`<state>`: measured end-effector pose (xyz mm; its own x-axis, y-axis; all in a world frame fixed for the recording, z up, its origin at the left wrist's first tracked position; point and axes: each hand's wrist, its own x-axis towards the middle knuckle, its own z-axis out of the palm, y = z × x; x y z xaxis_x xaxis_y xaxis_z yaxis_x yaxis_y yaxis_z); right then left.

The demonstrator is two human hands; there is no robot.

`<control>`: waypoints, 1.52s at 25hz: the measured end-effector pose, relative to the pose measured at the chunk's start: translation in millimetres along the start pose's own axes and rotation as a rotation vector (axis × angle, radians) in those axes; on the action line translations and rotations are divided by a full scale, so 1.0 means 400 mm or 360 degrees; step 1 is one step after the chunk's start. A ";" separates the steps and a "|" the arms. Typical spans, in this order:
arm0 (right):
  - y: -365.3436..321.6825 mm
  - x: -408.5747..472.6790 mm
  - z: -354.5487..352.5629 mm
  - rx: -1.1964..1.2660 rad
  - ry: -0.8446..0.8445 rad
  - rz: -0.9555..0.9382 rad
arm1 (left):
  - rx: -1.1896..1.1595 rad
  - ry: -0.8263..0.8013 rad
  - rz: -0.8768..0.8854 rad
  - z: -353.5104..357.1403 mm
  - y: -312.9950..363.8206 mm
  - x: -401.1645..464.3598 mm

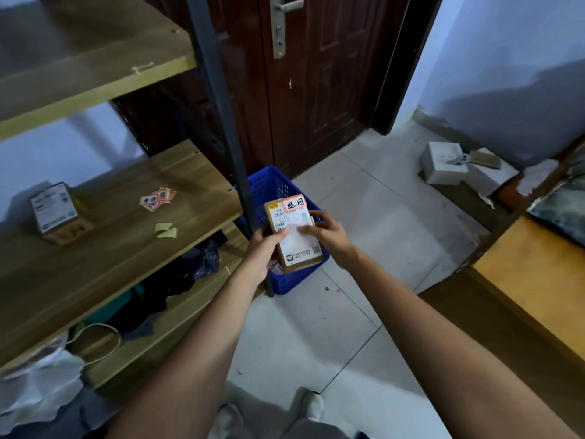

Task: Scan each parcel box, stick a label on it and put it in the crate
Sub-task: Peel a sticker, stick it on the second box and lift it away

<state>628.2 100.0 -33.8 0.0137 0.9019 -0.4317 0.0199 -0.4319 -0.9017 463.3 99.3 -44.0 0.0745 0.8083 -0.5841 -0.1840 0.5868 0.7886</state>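
Above mesh plastic crate, hands hold cardboard box.

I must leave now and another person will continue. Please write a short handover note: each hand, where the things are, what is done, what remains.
Left hand and right hand: both hold the parcel box above the blue crate.
Done: a red-bordered label is on this box.
Left: put it in the crate. Another box waits on the shelf, spare labels beside it; scan, label, crate it.
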 end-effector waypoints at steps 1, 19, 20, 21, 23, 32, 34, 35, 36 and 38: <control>-0.008 0.015 -0.018 -0.0007 0.0026 -0.0002 | -0.0021 0.0009 0.0006 0.021 0.007 0.015; -0.090 0.523 -0.129 -0.0224 0.0049 0.0131 | -0.0067 0.0222 -0.0023 0.168 0.137 0.488; -0.092 0.549 -0.128 -0.0234 0.0041 0.0126 | -0.0038 0.0262 -0.0022 0.167 0.141 0.515; -0.096 0.576 -0.127 -0.0252 0.0012 0.0132 | -0.0011 0.0315 -0.0023 0.171 0.145 0.538; -0.093 0.632 -0.125 -0.0273 -0.0052 0.0176 | 0.0039 0.0438 -0.0002 0.181 0.152 0.566; 0.085 0.881 -0.129 -0.0333 -0.0173 0.0287 | 0.0178 0.0754 -0.0056 0.153 0.021 0.719; 0.171 0.945 -0.127 -0.0379 -0.0229 0.0303 | 0.0163 0.0813 -0.0069 0.147 -0.044 0.785; 0.224 0.981 -0.127 -0.0394 -0.0245 0.0302 | 0.0146 0.0825 -0.0069 0.144 -0.084 0.824; 0.275 1.018 -0.125 -0.0416 -0.0253 0.0299 | 0.0139 0.0834 -0.0059 0.138 -0.120 0.867; 0.391 1.088 -0.120 -0.0427 -0.0253 0.0314 | 0.0150 0.0840 -0.0045 0.119 -0.212 0.954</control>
<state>685.1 424.9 -361.8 -0.1118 0.7814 -0.6140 0.2943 -0.5641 -0.7715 553.9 360.3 -324.8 -0.4293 0.6720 -0.6034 -0.0984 0.6294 0.7708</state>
